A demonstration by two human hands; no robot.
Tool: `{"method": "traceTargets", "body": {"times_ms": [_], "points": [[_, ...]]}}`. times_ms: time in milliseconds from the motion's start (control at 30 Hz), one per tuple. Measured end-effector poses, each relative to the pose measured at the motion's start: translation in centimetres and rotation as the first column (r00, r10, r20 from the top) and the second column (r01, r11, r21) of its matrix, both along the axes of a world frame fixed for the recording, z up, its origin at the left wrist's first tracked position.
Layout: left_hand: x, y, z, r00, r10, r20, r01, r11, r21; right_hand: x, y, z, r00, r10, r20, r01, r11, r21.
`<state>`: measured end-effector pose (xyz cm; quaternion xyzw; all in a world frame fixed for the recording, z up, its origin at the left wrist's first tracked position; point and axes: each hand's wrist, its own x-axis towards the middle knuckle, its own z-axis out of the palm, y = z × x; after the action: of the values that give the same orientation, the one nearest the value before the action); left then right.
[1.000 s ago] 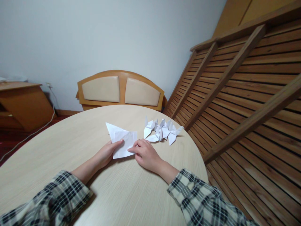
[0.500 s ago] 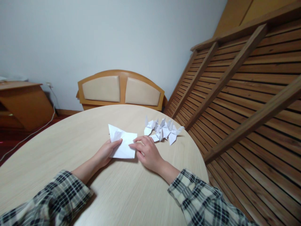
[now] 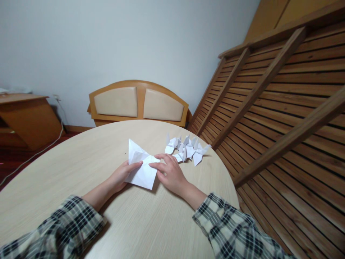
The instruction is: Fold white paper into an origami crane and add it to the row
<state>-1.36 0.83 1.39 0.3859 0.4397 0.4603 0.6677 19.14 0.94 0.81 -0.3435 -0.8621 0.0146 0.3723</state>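
Note:
A partly folded sheet of white paper (image 3: 142, 176) is between my hands over the table, its upper left corner pointing up. My left hand (image 3: 122, 176) grips the paper's left side, thumb on top and the other fingers hidden beneath. At the right edge, my right hand (image 3: 169, 172) pinches the paper, with the index finger lying on its face and the thumb mostly underneath. Just beyond my right hand stands a cluster of several white origami cranes (image 3: 198, 154), close against one another.
The round pale wooden table (image 3: 151, 226) fills the foreground. Behind it is a headboard (image 3: 140, 99) with two cream panels. A slatted wooden bed frame (image 3: 269, 108) leans along the right side. At the far left are a wooden desk (image 3: 29, 118) and a white cable (image 3: 40, 153).
The paper has turned clockwise in my hands; its top corner stands higher and its lower right corner has come nearer to me. My hands have barely shifted. The cranes are unmoved.

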Motion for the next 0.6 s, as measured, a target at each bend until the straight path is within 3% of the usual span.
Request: {"method": "traceTargets", "body": {"times_ms": [133, 367, 600], "points": [[0.0, 0.1, -0.1, 0.999, -0.011, -0.038, 0.011, 1.000, -0.005, 0.2, 0.2, 0.0, 0.999, 0.021, -0.026, -0.021, 1.000, -0.021], [0.1, 0.1, 0.2, 1.000, 0.012, -0.024, -0.012, 1.000, 0.015, 0.1, 0.8, -0.5, 0.968, 0.143, -0.208, -0.158, 0.986, -0.057], [-0.2, 0.4, -0.1, 0.997, 0.017, 0.078, -0.024, 0.996, 0.086, 0.2, 1.1, -0.8, 0.963, 0.069, -0.261, -0.078, 0.997, -0.025]]}}
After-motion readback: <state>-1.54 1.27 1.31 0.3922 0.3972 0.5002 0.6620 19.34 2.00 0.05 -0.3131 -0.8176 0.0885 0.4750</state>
